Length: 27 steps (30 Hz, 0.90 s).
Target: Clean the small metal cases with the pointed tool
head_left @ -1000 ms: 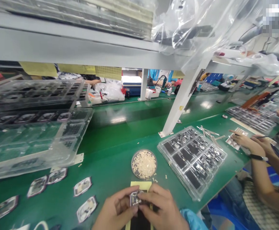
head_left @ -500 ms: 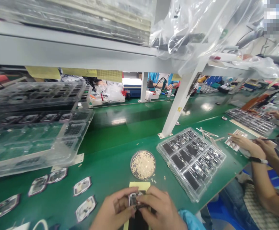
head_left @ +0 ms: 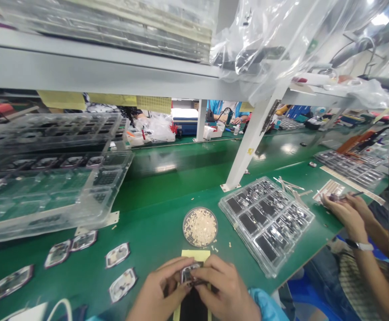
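Note:
My left hand (head_left: 164,290) is closed around a small electronic housing (head_left: 188,272) with a pale rim and dark inner parts. The fingers of my right hand (head_left: 224,287) are bent and pressed together at the housing's right and near side. A thin dark piece shows between the fingertips, too small to make out. Beneath lies a black pad (head_left: 192,307) on a yellow sheet (head_left: 196,255). Just beyond my hands, a round dish (head_left: 184,227) holds many tiny pale parts (head_left: 201,225). Similar housings (head_left: 122,284) lie on the table to the left.
A clear compartment tray (head_left: 270,271) with black screens and circuit parts sits on the right. Stacked clear trays (head_left: 90,214) stand at left. A white shelf post (head_left: 248,151) rises from the green table. At far right, a co-worker's hands (head_left: 343,209) hold a small part.
My hands stay around the housing with only slight finger movement. The view has shifted slightly. The co-worker's hands have drawn together and hold a dark part.

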Available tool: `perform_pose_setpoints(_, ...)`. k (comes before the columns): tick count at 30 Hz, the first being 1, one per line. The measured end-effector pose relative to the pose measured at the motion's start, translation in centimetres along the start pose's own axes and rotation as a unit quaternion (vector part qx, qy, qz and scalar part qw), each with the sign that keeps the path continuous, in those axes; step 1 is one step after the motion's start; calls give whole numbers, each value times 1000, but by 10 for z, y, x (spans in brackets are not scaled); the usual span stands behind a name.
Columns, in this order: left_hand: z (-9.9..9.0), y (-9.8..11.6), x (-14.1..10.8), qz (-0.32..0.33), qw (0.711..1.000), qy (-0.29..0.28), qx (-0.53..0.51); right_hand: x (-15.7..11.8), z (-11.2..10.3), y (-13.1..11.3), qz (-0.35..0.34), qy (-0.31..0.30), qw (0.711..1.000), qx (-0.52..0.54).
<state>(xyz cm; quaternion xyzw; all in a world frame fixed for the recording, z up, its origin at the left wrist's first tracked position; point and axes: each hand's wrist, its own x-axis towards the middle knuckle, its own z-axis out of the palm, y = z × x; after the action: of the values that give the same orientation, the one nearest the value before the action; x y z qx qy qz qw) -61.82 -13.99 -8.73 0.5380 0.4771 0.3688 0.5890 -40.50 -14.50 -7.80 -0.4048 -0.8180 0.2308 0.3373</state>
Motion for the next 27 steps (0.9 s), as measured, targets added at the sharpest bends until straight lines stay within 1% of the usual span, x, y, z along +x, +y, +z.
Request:
perform_pose_setpoints(2,1,4,-1,5,999,18,27,0,0,1,-7,3,1000,-3)
perform_pose_setpoints(5,2,6,-1,-3,999,34,13,0,0,1,-15,8,1000,-3)
perform_pose_setpoints(7,2,4,0,-15,999,23,-28,-2,1,2,-20,17,1000,4)
perform_pose_setpoints(9,3,2,0,-29,996,-7,-86,-3,2,3,-18,39,999,21)
perform_pose_setpoints(11,6,1,-1,-37,989,-18,-142,-3,4,3,5,68,996,54)
perform_pose_setpoints(13,10,3,-2,-37,983,12,-181,-1,7,4,47,92,990,93)
perform_pose_setpoints(16,17,8,-4,-28,974,64,-214,0,12,5,116,109,977,140)
perform_pose_setpoints(19,20,9,-5,-22,972,75,-220,1,16,3,142,131,966,172)
perform_pose_setpoints(21,17,8,-5,-12,978,78,-195,1,15,0,133,153,962,180)
perform_pose_setpoints(22,15,8,-5,-2,983,81,-166,2,14,-3,130,163,962,178)
perform_pose_setpoints(25,7,8,-7,47,992,110,-27,4,10,-11,142,167,962,163)
perform_pose_setpoints(27,4,11,-10,74,987,131,61,7,10,-15,164,155,959,168)
